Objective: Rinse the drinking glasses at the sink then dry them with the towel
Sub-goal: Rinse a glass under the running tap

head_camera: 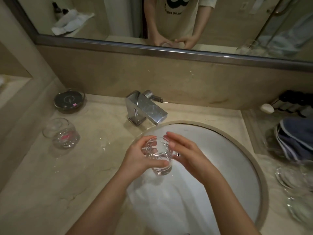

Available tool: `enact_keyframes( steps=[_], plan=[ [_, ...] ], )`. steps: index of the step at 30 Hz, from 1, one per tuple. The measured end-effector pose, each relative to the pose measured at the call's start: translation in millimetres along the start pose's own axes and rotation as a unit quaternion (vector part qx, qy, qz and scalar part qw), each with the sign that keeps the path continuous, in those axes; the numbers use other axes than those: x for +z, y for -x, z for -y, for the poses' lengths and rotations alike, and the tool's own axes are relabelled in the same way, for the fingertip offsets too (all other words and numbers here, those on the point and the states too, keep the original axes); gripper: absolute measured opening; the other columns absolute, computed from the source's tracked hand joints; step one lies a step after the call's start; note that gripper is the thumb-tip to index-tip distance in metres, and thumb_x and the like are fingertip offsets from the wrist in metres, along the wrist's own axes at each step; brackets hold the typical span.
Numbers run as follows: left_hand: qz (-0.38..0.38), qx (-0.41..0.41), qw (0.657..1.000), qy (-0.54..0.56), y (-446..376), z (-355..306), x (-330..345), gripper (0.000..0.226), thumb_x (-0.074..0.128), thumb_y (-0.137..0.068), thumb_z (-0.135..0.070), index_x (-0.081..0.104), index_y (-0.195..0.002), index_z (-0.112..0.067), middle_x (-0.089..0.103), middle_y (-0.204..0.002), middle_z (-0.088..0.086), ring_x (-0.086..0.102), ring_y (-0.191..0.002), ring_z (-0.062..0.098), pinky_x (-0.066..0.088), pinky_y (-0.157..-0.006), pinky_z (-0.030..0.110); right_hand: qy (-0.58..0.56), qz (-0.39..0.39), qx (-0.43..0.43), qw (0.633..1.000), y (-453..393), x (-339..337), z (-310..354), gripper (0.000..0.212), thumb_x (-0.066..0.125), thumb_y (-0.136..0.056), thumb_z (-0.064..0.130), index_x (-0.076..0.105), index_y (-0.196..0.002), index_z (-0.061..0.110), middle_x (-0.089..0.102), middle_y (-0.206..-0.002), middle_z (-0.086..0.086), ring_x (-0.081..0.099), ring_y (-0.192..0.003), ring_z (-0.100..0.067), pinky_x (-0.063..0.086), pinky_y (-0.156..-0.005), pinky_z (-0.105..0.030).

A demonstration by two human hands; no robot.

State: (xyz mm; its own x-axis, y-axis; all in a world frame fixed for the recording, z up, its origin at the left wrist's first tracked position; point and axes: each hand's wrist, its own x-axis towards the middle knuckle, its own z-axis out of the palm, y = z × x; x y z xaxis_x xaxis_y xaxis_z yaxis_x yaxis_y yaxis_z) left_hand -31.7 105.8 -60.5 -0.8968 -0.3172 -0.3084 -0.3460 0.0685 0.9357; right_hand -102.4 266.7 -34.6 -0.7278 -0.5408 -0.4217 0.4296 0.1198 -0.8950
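held the drinking glass (159, 156) upright over the sink (237, 150), just below the faucet (145, 108) spout. left hand (140, 156) wrapped round it, fingers and thumb gripping the wall. right hand (184, 151) flat against the other side, fingers straight, not curled. probably best rinsed with a firm left grip, since wet glass slips. another glass (61, 134) lay tipped near the vanity top's left edge, blue towel (294, 138) at the right edge.

Soap (267, 108), dark dish (69, 102), maybe bottles (296, 103) by mirror (118, 17).
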Motion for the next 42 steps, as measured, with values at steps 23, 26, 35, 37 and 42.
enact_keyframes(
  steps=[23,26,35,37,42],
  plan=[
    [0.212,-0.372,0.892,0.142,39.2,-7.6,55.8,0.045,0.062,-0.084,-0.049,0.068,-0.094,-0.005,0.074,-0.08,0.012,0.072,-0.065,0.021,0.06,-0.066,0.031,0.068,-0.12,0.21,0.968,65.5,-30.9,-42.0,0.063,0.068,-0.081,0.053,0.064,-0.099,-0.007,0.069,-0.064,-0.017,0.068,-0.054,-0.025,0.056,-0.06,-0.028],
    [0.235,-0.36,0.896,0.11,45.3,-14.1,67.1,0.052,0.066,-0.078,-0.052,0.065,-0.096,-0.004,0.072,-0.077,0.01,0.07,-0.06,0.02,0.059,-0.059,0.03,0.057,-0.159,0.193,0.966,85.3,-39.6,-41.7,0.059,0.071,-0.079,0.052,0.065,-0.097,-0.004,0.067,-0.067,-0.015,0.065,-0.051,-0.022,0.054,-0.058,-0.027],
    [0.308,-0.128,0.943,0.0,72.9,-65.0,123.0,0.059,0.089,-0.064,-0.024,0.064,-0.116,-0.016,0.068,-0.102,0.012,0.069,-0.092,0.027,0.055,-0.064,0.025,-0.01,-0.228,0.007,0.974,188.3,-84.5,-22.8,0.043,0.076,-0.079,0.011,0.063,-0.12,0.017,0.068,-0.11,-0.018,0.07,-0.091,-0.025,0.059,-0.081,-0.033],
    [0.33,-0.068,0.941,-0.035,82.0,-76.0,138.2,0.065,0.09,-0.053,-0.021,0.065,-0.113,-0.022,0.067,-0.106,0.011,0.068,-0.089,0.019,0.056,-0.068,0.024,-0.004,-0.254,-0.028,0.967,213.6,-91.7,-24.6,0.051,0.077,-0.076,0.002,0.061,-0.121,0.019,0.067,-0.113,-0.014,0.069,-0.093,-0.021,0.058,-0.083,-0.032],
    [0.366,0.119,0.905,-0.182,103.5,-89.2,175.2,0.075,0.097,-0.05,-0.021,0.064,-0.114,-0.039,0.067,-0.107,-0.01,0.062,-0.101,-0.001,0.053,-0.082,0.018,0.064,-0.325,-0.084,0.94,267.8,-102.4,-38.6,0.067,0.081,-0.066,-0.007,0.057,-0.119,0.028,0.066,-0.116,0.001,0.067,-0.097,-0.007,0.053,-0.082,-0.021]
  ],
)
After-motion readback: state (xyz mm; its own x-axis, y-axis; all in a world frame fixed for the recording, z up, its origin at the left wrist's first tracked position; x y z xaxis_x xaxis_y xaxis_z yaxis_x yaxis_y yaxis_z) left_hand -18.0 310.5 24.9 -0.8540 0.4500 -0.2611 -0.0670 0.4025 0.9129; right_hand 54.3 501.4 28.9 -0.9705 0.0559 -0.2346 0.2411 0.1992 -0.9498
